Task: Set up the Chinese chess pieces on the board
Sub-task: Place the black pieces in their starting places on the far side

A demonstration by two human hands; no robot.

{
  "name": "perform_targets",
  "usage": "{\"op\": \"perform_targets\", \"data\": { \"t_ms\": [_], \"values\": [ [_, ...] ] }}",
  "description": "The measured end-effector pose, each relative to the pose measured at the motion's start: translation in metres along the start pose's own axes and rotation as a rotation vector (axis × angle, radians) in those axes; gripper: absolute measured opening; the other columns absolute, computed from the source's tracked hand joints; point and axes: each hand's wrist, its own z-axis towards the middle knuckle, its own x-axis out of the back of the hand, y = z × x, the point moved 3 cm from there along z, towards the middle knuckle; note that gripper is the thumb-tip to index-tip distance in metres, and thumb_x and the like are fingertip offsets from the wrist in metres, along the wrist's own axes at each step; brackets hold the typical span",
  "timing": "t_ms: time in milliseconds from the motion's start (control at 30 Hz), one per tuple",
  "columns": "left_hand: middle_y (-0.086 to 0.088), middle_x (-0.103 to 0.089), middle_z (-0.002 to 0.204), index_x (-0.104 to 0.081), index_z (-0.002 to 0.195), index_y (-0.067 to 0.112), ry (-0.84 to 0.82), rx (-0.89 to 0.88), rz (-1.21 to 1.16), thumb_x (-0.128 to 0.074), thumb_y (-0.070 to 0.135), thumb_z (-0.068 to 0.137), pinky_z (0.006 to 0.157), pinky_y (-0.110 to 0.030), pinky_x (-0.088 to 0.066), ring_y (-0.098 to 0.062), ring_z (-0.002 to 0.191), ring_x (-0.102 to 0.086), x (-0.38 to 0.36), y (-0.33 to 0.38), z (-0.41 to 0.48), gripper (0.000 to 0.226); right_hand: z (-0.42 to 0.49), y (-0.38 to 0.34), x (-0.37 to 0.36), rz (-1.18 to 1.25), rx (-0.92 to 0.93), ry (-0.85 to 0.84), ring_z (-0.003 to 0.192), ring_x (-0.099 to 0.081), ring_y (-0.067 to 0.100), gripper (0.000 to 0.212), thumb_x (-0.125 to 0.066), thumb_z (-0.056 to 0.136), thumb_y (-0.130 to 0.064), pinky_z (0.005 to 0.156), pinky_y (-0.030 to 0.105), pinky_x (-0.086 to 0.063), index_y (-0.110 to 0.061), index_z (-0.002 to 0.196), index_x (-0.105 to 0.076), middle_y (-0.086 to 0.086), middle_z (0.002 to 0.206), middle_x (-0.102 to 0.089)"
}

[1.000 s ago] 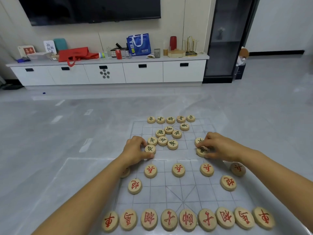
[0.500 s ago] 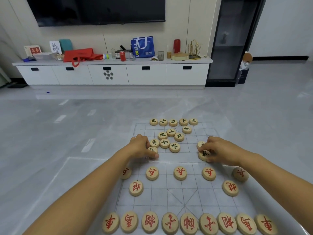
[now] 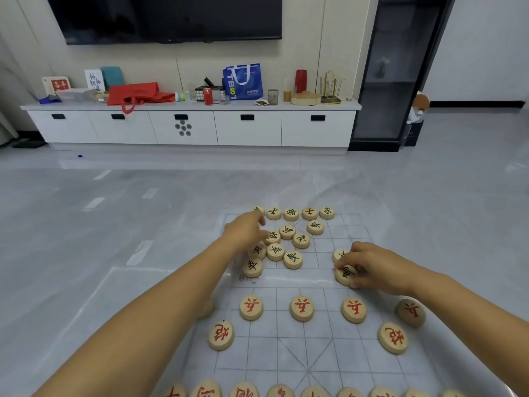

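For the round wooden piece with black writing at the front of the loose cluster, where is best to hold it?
Probably pinch the wooden disc with black writing across its rim, left and right edges, coming from above. It lies flat; its near side is free, while another disc presses its far-left edge.

1. Your left hand [image 3: 243, 230] has left the black piece [image 3: 252, 267] it was touching at the near edge of the cluster and reached forward to the far-left corner of the board [image 3: 315, 353], next to the back row.
2. That black piece now lies uncovered, face up.
3. Your head has tipped up: the near red row [image 3: 280, 392] is now cut off by the frame's bottom edge.
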Motion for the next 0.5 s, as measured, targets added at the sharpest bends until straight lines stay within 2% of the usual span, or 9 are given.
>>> {"op": "perform_targets", "data": {
  "t_ms": [67,133,233,300,400,500],
  "values": [
    [-0.006,-0.054,0.127,-0.048,0.126,0.019,0.001,-0.115,0.047,-0.059,0.023,0.087,0.097,-0.038,-0.043,-0.024,0.114,-0.051,-0.008,0.017,0.011,0.04,0.0,0.0,0.0,-0.002,0.005,-0.004,0.093,-0.046,0.01,0.038,-0.055,0.087,-0.033,0.082,0.021,-0.042,-0.033,0.125,-0.05,-0.008,0.105,-0.044],
    [-0.006,-0.05,0.133,-0.044,0.133,0.025,-0.05,-0.189,0.203,-0.056,0.026,0.089,0.099,-0.039,-0.039,-0.026,0.122,-0.044,-0.018,0.032,0.022,0.045,-0.001,0.0,0.0,-0.006,0.017,-0.008,0.094,-0.047,0.011,0.038,-0.054,0.088,-0.034,0.083,0.022,-0.043,-0.034,0.125,-0.048,-0.007,0.108,-0.045],
    [-0.009,-0.05,0.129,-0.048,0.129,0.026,-0.109,-0.2,0.393,-0.048,0.026,0.092,0.089,-0.038,-0.036,-0.029,0.117,-0.046,-0.03,0.041,0.037,0.037,-0.002,0.002,0.002,-0.015,0.046,-0.014,0.093,-0.048,0.009,0.038,-0.054,0.087,-0.037,0.083,0.021,-0.044,-0.035,0.125,-0.047,-0.007,0.108,-0.046],
    [-0.009,-0.052,0.122,-0.054,0.121,0.023,-0.098,-0.208,0.43,-0.046,0.025,0.093,0.086,-0.037,-0.033,-0.028,0.109,-0.05,-0.036,0.041,0.041,0.029,-0.002,0.006,0.005,0.094,0.059,0.017,0.088,-0.05,0.005,0.035,-0.058,0.085,-0.037,0.08,0.017,-0.043,-0.037,0.119,-0.049,-0.01,0.103,-0.048],
    [-0.006,-0.053,0.116,-0.056,0.118,0.022,0.042,-0.235,0.308,-0.045,0.03,0.092,0.094,-0.039,-0.032,-0.027,0.107,-0.053,-0.026,0.036,0.042,0.029,0.009,0.019,0.016,0.367,0.039,0.206,0.084,-0.052,0.007,0.027,-0.065,0.081,-0.031,0.073,0.015,-0.044,-0.041,0.103,-0.053,-0.008,0.096,-0.054],
    [-0.004,-0.057,0.114,-0.058,0.112,0.022,0.202,-0.101,0.081,-0.06,0.036,0.084,0.093,-0.038,-0.038,-0.024,0.104,-0.057,0.007,0.004,0.05,0.031,0.033,0.047,0.025,0.393,-0.127,0.37,0.074,-0.053,0.008,0.025,-0.064,0.082,-0.031,0.066,0.016,-0.041,-0.036,0.104,-0.055,-0.004,0.092,-0.055]
  ]
}}
